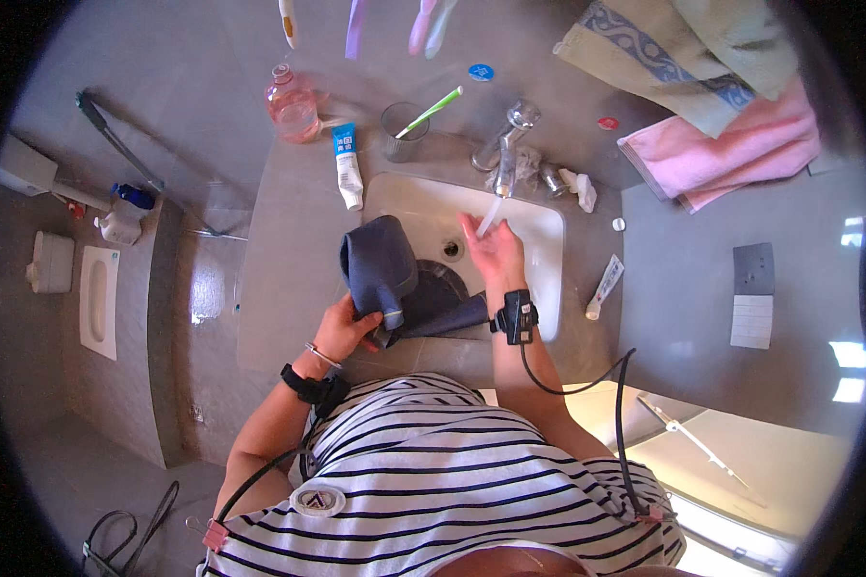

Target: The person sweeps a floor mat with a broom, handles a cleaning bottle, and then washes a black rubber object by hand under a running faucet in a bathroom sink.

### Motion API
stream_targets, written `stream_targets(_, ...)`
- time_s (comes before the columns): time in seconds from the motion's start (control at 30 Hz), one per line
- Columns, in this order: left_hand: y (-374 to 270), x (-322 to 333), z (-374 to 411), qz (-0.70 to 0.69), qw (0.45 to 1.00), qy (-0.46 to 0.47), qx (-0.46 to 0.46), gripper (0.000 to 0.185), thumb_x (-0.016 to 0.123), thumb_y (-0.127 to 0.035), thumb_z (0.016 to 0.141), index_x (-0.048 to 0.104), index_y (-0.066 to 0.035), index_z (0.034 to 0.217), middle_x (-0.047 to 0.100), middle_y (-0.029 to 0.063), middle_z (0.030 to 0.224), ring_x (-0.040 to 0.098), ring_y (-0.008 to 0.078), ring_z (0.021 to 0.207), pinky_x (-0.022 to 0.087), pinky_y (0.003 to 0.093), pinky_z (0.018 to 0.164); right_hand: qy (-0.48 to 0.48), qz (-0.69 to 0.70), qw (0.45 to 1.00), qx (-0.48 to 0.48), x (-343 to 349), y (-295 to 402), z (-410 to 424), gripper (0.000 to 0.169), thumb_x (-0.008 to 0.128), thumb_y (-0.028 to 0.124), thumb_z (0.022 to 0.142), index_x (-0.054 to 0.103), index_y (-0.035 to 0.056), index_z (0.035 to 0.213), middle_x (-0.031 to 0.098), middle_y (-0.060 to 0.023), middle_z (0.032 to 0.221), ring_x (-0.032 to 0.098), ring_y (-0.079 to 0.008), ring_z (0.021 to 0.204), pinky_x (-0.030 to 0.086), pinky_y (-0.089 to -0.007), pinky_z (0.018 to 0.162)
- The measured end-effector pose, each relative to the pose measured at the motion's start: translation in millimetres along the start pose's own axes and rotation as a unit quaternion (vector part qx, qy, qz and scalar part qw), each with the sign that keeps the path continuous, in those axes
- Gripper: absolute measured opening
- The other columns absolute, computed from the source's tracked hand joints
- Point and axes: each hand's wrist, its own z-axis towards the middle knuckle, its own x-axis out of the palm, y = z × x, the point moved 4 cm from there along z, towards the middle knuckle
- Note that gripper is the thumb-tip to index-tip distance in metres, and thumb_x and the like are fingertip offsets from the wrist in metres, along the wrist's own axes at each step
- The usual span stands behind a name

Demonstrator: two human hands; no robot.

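My left hand (346, 328) grips the near edge of a dark navy fabric item (379, 260), its thumb on top. The item is bent over at the sink's left side, and a darker part of it (433, 303) spreads into the white washbasin (541, 288). Its exact kind cannot be told. My right hand (498, 249) is palm up in the basin with fingers apart, holding nothing. Water (489, 216) runs onto its fingers from the chrome faucet (505, 166). The drain (452, 249) shows between the fabric and my right hand.
Behind the basin's left side are a toothpaste tube (346, 169), a glass cup (405, 137) with a green toothbrush (433, 112), and a pink bottle (292, 108). A smaller tube (605, 287) lies at right. Towels (729, 144) hang at upper right. Cables run from both wrists.
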Motion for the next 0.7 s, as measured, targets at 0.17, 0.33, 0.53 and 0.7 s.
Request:
stream_targets(0.17,-2.9,0.8,-6.2,0.006,1.0,0.004,0.018,0.034,0.059,-0.009,0.088,0.048,0.0,0.119,0.061,0.0086,0.095,0.063,0.0187,0.074,0.058,0.0308,0.053,0.006,-0.065,0.998,0.018,29.7,-8.8,-2.7,0.051,0.038,0.026,0.098,0.029,-0.0165,0.125,0.037,-0.0326,0.128,0.038,-0.0461,0.121,0.035,-0.0545,0.104)
stream_targets(0.33,-5.1,-2.3,-15.5,0.018,1.0,0.008,0.017,0.035,0.059,-0.008,0.088,0.048,0.0,0.12,0.061,0.009,0.098,0.063,0.0195,0.075,0.059,0.0315,0.054,0.042,-0.092,0.992,0.079,31.1,-7.9,-32.5,0.045,0.043,0.019,0.096,0.032,-0.0161,0.123,0.035,-0.0331,0.131,0.034,-0.0464,0.126,0.032,-0.0537,0.108)
stream_targets(0.53,-1.6,2.0,-7.8,-0.018,1.0,-0.017,0.005,0.035,0.061,-0.006,0.086,0.05,-0.001,0.118,0.061,0.0057,0.094,0.062,0.0159,0.076,0.056,0.0288,0.057,0.116,-0.018,0.986,0.116,-0.2,23.1,-33.3,0.042,0.042,0.018,0.097,0.035,-0.016,0.121,0.045,-0.0277,0.125,0.042,-0.0426,0.122,0.035,-0.0524,0.107)
stream_targets(0.7,9.1,11.4,23.1,-0.018,0.997,-0.066,0.046,0.03,0.062,-0.002,0.083,0.057,-0.003,0.112,0.062,0.0015,0.089,0.059,0.0103,0.075,0.051,0.0246,0.056,0.087,0.011,0.991,0.1,14.4,20.5,-20.7,0.034,0.043,0.018,0.098,0.042,-0.0124,0.113,0.051,-0.0252,0.113,0.05,-0.0414,0.111,0.044,-0.0505,0.1)
